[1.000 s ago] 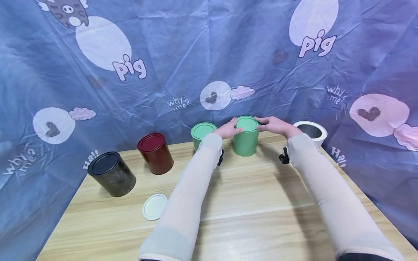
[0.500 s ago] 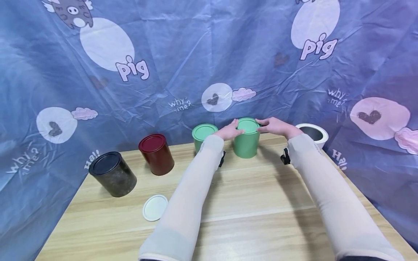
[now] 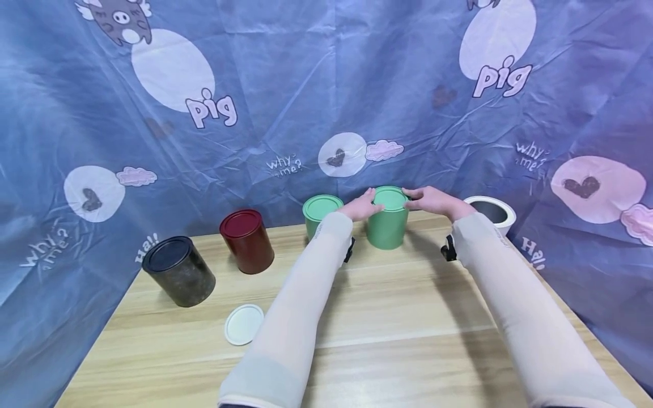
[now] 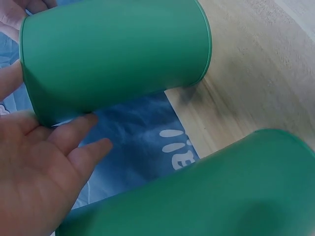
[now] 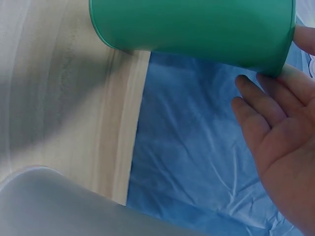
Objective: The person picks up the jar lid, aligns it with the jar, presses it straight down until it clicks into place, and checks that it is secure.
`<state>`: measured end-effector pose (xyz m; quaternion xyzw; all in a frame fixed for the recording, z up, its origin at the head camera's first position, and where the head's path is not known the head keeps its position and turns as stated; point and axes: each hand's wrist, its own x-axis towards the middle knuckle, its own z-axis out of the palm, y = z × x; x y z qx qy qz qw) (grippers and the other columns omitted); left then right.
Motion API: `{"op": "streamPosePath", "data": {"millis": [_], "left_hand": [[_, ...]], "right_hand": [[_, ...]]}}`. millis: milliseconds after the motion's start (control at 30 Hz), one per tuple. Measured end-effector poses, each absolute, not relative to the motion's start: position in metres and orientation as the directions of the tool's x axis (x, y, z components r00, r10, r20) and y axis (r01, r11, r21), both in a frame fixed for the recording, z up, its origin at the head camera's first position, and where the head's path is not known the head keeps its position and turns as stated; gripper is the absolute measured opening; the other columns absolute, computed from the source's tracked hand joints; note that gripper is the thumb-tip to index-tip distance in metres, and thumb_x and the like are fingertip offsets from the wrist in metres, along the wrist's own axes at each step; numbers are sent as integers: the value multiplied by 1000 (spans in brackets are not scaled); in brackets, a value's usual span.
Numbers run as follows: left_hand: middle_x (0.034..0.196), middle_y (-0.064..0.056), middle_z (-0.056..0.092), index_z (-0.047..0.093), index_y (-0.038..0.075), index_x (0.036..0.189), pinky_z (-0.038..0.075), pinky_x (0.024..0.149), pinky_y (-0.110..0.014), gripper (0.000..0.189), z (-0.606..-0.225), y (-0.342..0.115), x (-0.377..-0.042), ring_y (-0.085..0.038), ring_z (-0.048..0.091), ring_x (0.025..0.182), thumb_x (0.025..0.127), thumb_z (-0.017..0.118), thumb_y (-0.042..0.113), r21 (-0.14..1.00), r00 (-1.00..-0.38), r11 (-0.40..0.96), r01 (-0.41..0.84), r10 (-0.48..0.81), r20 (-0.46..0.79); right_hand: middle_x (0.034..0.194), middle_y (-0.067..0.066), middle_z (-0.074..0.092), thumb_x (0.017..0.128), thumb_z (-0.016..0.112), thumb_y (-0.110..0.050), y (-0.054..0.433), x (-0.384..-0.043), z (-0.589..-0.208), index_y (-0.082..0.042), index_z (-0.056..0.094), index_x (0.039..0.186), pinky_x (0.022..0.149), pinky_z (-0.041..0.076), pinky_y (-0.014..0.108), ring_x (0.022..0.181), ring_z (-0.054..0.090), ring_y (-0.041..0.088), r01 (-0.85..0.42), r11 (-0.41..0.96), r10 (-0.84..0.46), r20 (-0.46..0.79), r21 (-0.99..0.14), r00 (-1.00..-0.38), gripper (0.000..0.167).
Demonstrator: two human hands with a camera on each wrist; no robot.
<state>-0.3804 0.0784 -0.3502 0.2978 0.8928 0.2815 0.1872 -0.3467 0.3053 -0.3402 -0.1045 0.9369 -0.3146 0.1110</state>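
A green canister (image 3: 386,231) with a green lid stands upright near the table's back edge. My left hand (image 3: 361,207) holds its top rim from the left, thumb at the near side and fingers behind. On the opposite side, my right hand (image 3: 432,202) grips the same rim. The left wrist view shows the thumb and fingertips against the upper end of the canister (image 4: 118,56), with two fingers spread off it. Similarly, some right fingers (image 5: 258,110) stand apart from the wall in the right wrist view. A second green canister (image 3: 321,208) is partly hidden behind my left forearm.
A dark red canister (image 3: 247,242) and a black canister (image 3: 181,273) stand on the left. Nearer lies a round white lid (image 3: 244,324) on the wooden table (image 3: 388,317). An uncovered white canister (image 3: 502,211) is at the right. A blue printed cloth (image 3: 285,113) hangs behind.
The head view has shifted slightly, so everything appears a little lower and farther right. Both hands stay on the green canister, which keeps its place on the table.
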Motion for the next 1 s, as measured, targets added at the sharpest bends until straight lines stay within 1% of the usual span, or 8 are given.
{"op": "streamPosePath", "data": {"millis": [100,200,300,467,600,767,867,1000], "left_hand": [[163,-13,1,4,2,155,8,123,-32,72,-350,80,-380,-23,2,151,103,39,38,587,-761,685,432,626,-171],[164,-13,2,5,3,155,9,123,-33,72,-349,80,-379,-22,4,151,103,39,38,581,-771,700,415,610,-184],[163,-13,7,8,3,155,12,123,-34,72,-350,81,-379,-24,8,151,102,41,39,563,-783,711,421,598,-171],[162,-14,15,15,2,154,16,122,-34,71,-350,87,-378,-25,16,150,101,44,39,507,-812,741,441,570,-127],[162,-15,15,16,2,154,16,122,-34,72,-349,88,-374,-26,15,150,100,48,37,517,-826,733,443,557,-82],[162,-14,11,15,3,155,15,122,-39,78,-344,79,-363,-28,11,150,97,55,39,563,-816,674,479,578,3],[163,-14,10,14,5,155,15,122,-40,81,-339,69,-355,-28,10,150,96,56,42,567,-805,647,510,591,49],[163,-14,6,12,5,155,13,122,-43,84,-332,50,-344,-30,7,151,96,56,43,562,-794,632,534,603,76]], "right_hand": [[153,26,26,98,53,-29,306,-344,-343,-3,27,150,116,21,57,142,23,45,-126,769,-261,-128,-626,-957,64],[153,29,24,98,52,-30,304,-341,-344,-4,25,151,116,21,59,142,22,47,-121,763,-258,-127,-635,-958,65],[153,32,24,99,51,-32,303,-337,-344,-5,24,152,114,22,61,140,24,50,-110,767,-246,-131,-632,-960,66],[153,32,24,100,50,-32,304,-333,-343,-2,22,153,114,23,60,140,25,50,-123,766,-252,-118,-631,-961,67],[154,32,19,100,50,-33,303,-330,-341,0,16,154,115,21,59,142,20,49,-131,751,-267,-117,-647,-957,71],[156,31,13,99,51,-37,298,-322,-336,-2,11,154,115,18,61,143,16,50,-143,748,-279,-111,-648,-954,76],[158,29,9,99,52,-36,294,-318,-333,0,11,154,117,13,61,144,11,49,-189,753,-299,-72,-630,-951,77],[159,28,5,99,54,-31,285,-312,-328,4,13,153,118,8,60,146,5,47,-279,784,-342,-11,-555,-940,77]]}}
